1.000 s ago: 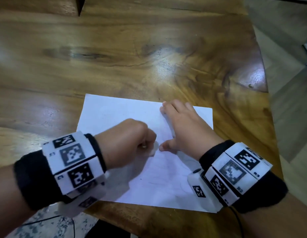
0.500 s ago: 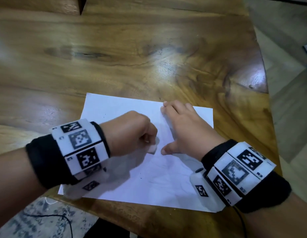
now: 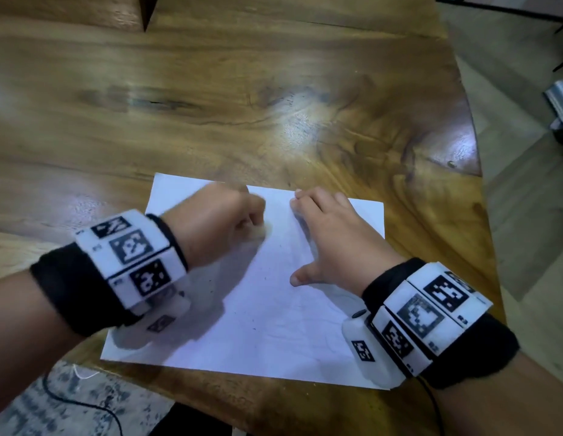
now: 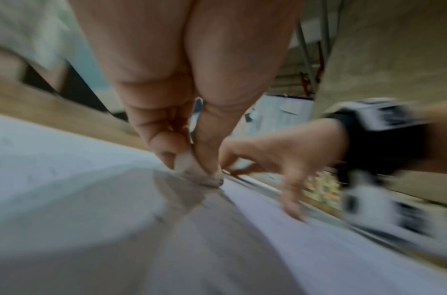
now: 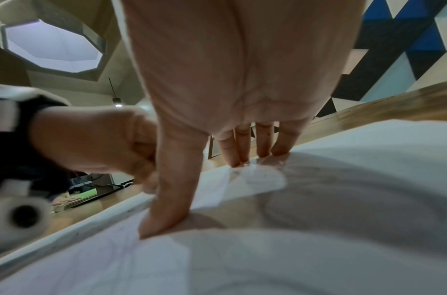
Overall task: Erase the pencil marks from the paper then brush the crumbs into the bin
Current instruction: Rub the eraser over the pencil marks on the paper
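A white sheet of paper lies on the wooden table near its front edge, with faint pencil lines and a few dark crumbs on it. My left hand is curled in a fist over the sheet's upper middle and pinches a small whitish eraser, whose tip touches the paper. My right hand lies flat on the right part of the sheet, fingers straight and thumb spread, pressing the paper down. No bin is in view.
The table's right edge curves beside my right hand, with grey floor beyond. A dark notch cuts into the table's far edge. Below the front edge are a patterned rug and a black cable.
My left hand with the eraser has moved away from me and slightly left across the paper, from beside the right thumb to the sheet's upper part. The right hand has stayed in place.
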Demonstrator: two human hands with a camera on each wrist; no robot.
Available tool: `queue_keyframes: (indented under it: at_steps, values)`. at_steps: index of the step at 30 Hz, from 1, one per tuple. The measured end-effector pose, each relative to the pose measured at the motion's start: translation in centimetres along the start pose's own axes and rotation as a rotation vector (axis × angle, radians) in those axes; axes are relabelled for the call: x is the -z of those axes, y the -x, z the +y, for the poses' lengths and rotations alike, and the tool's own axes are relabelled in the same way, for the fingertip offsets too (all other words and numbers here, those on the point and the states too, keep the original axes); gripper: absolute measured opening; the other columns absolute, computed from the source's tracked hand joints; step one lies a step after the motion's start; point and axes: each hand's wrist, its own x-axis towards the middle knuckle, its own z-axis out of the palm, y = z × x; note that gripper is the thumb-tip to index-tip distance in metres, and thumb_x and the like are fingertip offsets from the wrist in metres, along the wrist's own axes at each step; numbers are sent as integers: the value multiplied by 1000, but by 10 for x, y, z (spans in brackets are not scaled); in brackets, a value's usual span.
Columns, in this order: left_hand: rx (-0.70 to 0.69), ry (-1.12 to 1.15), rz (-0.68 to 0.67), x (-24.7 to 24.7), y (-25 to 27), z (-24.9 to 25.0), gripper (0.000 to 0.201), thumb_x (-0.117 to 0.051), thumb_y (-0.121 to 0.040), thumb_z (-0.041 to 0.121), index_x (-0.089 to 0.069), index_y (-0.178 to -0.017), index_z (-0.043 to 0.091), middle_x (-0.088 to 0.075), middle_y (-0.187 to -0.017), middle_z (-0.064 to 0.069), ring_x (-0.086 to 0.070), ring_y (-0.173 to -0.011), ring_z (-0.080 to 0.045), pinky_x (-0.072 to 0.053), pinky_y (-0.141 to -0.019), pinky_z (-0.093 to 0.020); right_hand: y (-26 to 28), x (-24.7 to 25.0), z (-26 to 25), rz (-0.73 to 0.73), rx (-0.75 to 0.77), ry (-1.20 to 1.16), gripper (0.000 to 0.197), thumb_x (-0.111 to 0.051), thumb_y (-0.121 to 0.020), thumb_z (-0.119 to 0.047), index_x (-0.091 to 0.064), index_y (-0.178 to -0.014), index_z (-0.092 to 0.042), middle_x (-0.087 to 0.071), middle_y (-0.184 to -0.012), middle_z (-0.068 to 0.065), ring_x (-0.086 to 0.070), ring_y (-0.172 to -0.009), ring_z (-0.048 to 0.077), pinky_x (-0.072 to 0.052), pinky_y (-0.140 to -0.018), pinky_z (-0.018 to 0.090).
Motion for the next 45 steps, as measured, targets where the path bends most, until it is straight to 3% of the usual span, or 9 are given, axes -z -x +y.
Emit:
queue_keyframes:
  at_steps: [3,9,15,18,21,27,34,40,45]
  values:
    - [3,5,49,-5,2,-3,14,-55,-78,24,-58,-69,15,-46,-67,3,-47,-63,-22,-32,-57,-22,0,-1,0,4,-1,-1,99,-83,-60,-44,-29,-138,-17,-22,-145,-7,-23,-121,15,-27,-96,21]
    - [-80,88,-284,-12,39,7,10,-54,-72,17,-52,-64,21,-41,-66,10,-44,-56,-8,-33,-56,-20,-1,-1,0,7,-6,-13,97,-83,-60,-44,-30,-137,-16,-23,-143,-8,-24,-119,14,-32,-97,24]
    - [4,-18,39,-2,1,-7,13,-54,-79,20,-57,-68,12,-53,-71,-6,-51,-64,-27,-35,-57,-23,0,-1,0,6,-3,-10,94,-83,-60,-44,-32,-135,-18,-24,-143,-7,-24,-120,15,-31,-98,23]
    - [-104,74,-139,-5,29,5,16,-37,-69,27,-48,-59,19,-42,-64,4,-42,-56,-15,-29,-53,-20,0,0,1,2,-5,-11,95,-83,-61,-44,-31,-136,-17,-24,-143,-8,-24,-121,15,-31,-98,24]
    - [-79,99,-304,-10,44,9,13,-46,-70,22,-54,-61,18,-47,-66,5,-47,-57,-12,-32,-55,-19,0,0,0,1,-7,-12,95,-83,-61,-44,-31,-136,-17,-23,-143,-8,-24,-121,15,-33,-98,25]
    - [88,16,56,-6,-3,4,11,-61,-78,23,-63,-78,13,-51,-76,-1,-48,-68,-21,-29,-60,-25,0,-1,0,1,-4,-3,95,-83,-60,-45,-31,-135,-18,-23,-143,-7,-24,-120,15,-32,-99,25]
    - [-85,88,-259,-18,28,21,11,-61,-73,12,-59,-63,18,-54,-68,0,-52,-59,-19,-36,-55,-24,0,-2,1,7,-6,-6,96,-82,-61,-44,-29,-137,-16,-24,-142,-6,-24,-120,16,-32,-99,25]
    - [-17,32,32,-7,-10,11,8,-61,-74,16,-62,-67,13,-49,-68,1,-46,-61,-20,-27,-56,-19,-1,-4,2,14,-7,-8,99,-83,-59,-45,-29,-138,-17,-25,-140,-7,-24,-118,15,-33,-99,25]
    - [-113,83,-289,-19,32,22,12,-63,-73,13,-59,-63,17,-54,-68,2,-53,-59,-15,-40,-57,-24,-1,-2,2,10,-7,-9,99,-82,-61,-44,-28,-139,-16,-24,-142,-7,-23,-119,14,-32,-98,24]
